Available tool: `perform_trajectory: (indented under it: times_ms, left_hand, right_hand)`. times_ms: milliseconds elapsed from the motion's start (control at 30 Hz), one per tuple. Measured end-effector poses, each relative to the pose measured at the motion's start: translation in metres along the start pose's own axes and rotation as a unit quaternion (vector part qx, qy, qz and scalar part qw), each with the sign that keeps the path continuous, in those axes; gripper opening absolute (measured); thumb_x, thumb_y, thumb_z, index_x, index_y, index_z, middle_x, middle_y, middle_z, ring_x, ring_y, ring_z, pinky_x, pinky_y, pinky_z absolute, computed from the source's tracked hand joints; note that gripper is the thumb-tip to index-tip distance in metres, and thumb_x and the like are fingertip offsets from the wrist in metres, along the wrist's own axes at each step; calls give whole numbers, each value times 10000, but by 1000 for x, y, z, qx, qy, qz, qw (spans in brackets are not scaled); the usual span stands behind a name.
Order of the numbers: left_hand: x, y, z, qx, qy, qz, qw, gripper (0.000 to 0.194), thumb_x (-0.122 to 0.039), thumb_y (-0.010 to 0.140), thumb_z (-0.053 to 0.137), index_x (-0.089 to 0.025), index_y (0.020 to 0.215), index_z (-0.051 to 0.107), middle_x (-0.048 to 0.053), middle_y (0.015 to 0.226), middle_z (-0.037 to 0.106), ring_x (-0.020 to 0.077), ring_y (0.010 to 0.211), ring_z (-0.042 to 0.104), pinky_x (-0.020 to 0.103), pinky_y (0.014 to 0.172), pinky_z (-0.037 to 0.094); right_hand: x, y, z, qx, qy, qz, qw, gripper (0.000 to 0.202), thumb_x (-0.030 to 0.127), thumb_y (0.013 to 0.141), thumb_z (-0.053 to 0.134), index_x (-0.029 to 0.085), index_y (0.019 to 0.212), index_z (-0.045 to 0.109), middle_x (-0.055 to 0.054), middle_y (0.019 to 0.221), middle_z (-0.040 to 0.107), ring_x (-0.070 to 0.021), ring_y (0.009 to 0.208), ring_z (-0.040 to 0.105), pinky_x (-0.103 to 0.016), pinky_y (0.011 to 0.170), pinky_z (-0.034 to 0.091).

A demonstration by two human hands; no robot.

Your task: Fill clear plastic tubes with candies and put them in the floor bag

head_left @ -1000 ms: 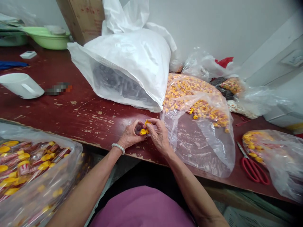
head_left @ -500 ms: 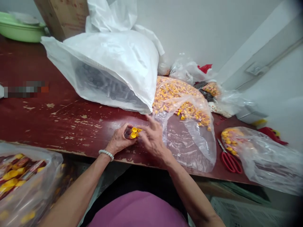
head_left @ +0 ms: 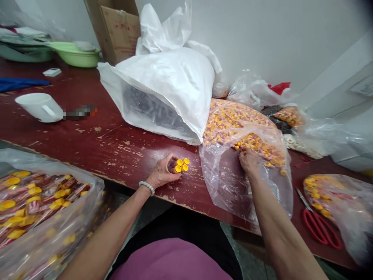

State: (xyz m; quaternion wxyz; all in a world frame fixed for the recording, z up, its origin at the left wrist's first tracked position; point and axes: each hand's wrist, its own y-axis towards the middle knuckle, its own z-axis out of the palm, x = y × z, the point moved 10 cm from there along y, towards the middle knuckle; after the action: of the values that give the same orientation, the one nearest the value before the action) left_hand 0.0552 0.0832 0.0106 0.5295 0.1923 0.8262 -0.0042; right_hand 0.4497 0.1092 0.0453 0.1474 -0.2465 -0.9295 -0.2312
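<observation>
Above the dark red table (head_left: 116, 144), my left hand (head_left: 162, 171) is closed around several clear tubes with yellow caps (head_left: 182, 166), the caps pointing right. My right hand (head_left: 249, 159) reaches into the mouth of a clear plastic bag (head_left: 215, 182) full of small yellow-capped pieces (head_left: 233, 116). Its fingers are bent in at the edge of the pile, and whatever they hold is hidden. Behind my left hand, a large white sack (head_left: 175, 74) lies open, with clear tubes (head_left: 154, 112) inside.
Red-handled scissors (head_left: 320, 229) lie at the right beside another bag of yellow-capped pieces (head_left: 317, 194). A white mug (head_left: 40, 107), green basin (head_left: 75, 54) and cardboard box (head_left: 119, 35) stand at the left and back. Filled yellow-capped tubes (head_left: 35, 194) are in a lined container at lower left.
My right hand has left the caps by my left hand and moved right into the clear bag. The view has turned left, bringing the mug into sight.
</observation>
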Motion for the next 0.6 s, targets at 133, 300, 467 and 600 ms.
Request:
perform_trajectory:
  times_ms: [133, 300, 467, 600]
  left_hand:
    - [-1, 0, 0, 1, -2, -8, 1000, 464, -249, 603, 711, -187, 1018, 513, 37, 904, 671, 177, 796, 656, 270, 694, 516]
    - [-6, 1, -1, 1, 6, -9, 1000, 445, -259, 610, 711, -174, 1000, 513, 38, 907, 666, 175, 782, 645, 276, 699, 502]
    - [-15, 1, -4, -2, 41, 31, 999, 445, -259, 612, 709, -167, 1007, 526, 16, 894, 641, 170, 797, 598, 271, 709, 459]
    - [-12, 0, -4, 3, 47, 17, 999, 400, -262, 627, 689, -168, 980, 527, -19, 795, 605, 144, 703, 559, 244, 632, 425]
  right_hand:
    - [45, -38, -28, -18, 171, -28, 985, 307, 301, 842, 465, 120, 1051, 599, -104, 892, 642, -209, 787, 588, -374, 752, 472]
    - [198, -148, -46, 102, 340, -335, 873, 256, 199, 883, 449, 219, 1095, 590, -72, 1037, 621, -186, 968, 569, -359, 865, 473]
    - [258, -195, -30, 122, 285, -447, 839, 335, 116, 865, 423, 196, 1165, 548, -112, 1096, 599, -213, 1016, 541, -395, 893, 469]
    - [251, -188, -29, 109, 295, -432, 845, 447, 81, 822, 426, 191, 1252, 470, -108, 1207, 552, -211, 1130, 489, -402, 961, 429]
